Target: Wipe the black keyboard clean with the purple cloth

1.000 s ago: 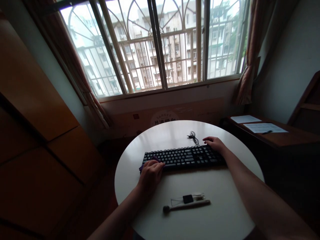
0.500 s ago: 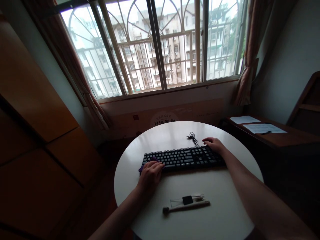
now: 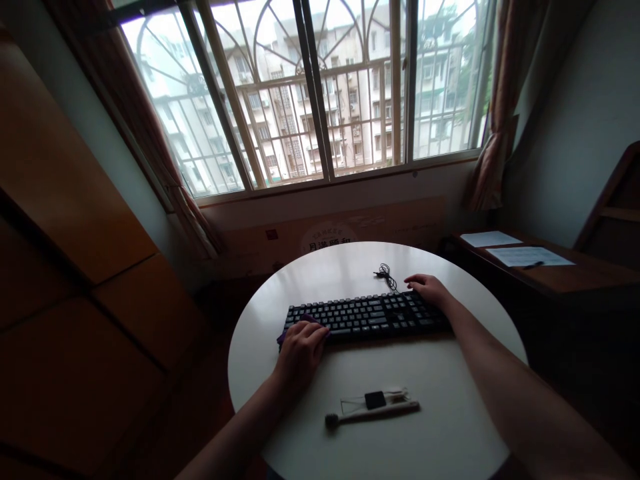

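A black keyboard [image 3: 365,315] lies across the white round table. At its left end my left hand [image 3: 303,340] is closed on a purple cloth [image 3: 313,319], pressing it against the keys. My right hand [image 3: 429,289] grips the keyboard's far right corner, its fingers reaching over the back edge. Behind the keyboard rests a bundled black cable [image 3: 385,275]. Nearer to me are a brush with a dark round head [image 3: 373,415] and a thin wire tool with a black square piece [image 3: 375,400].
The round white table [image 3: 280,283] stands below a barred window. To the right is a brown wooden table [image 3: 595,277] carrying sheets of paper [image 3: 530,256] and a dark pen [image 3: 533,265]. A wooden cabinet [image 3: 65,200] stands on the left.
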Demonstrator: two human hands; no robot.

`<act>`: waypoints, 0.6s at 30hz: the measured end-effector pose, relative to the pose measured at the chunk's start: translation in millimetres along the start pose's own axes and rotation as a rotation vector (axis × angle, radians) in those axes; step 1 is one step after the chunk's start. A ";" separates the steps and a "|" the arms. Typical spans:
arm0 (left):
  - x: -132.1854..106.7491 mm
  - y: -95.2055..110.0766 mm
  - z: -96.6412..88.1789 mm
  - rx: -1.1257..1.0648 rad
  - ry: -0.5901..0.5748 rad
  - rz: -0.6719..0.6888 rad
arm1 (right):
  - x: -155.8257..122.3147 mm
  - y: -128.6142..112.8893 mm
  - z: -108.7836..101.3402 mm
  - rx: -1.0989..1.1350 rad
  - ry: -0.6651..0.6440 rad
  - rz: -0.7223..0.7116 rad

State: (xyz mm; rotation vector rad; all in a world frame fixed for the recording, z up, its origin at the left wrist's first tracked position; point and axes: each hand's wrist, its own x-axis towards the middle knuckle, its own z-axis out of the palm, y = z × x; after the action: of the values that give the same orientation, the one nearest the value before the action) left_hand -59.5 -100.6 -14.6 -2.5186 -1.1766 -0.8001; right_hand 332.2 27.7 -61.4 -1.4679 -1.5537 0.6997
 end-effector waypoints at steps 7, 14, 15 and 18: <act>-1.0 1.6 -0.4 -0.010 0.009 -0.007 | -0.9 -0.5 -0.5 -0.006 -0.002 0.005; -1.5 1.2 -0.3 -0.014 -0.024 -0.031 | -1.8 -0.9 0.2 0.007 -0.001 0.004; -1.3 1.5 -0.7 -0.014 -0.026 -0.036 | -1.5 -0.4 0.4 0.009 -0.001 0.005; -0.6 2.7 -2.2 -0.009 -0.037 -0.052 | -0.3 1.1 0.5 0.003 -0.006 0.007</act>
State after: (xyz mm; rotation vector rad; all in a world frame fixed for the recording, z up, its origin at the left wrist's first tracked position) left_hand -58.6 -103.7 -13.1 -2.5300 -1.2586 -0.7759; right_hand 332.2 27.6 -62.7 -1.4708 -1.5516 0.7109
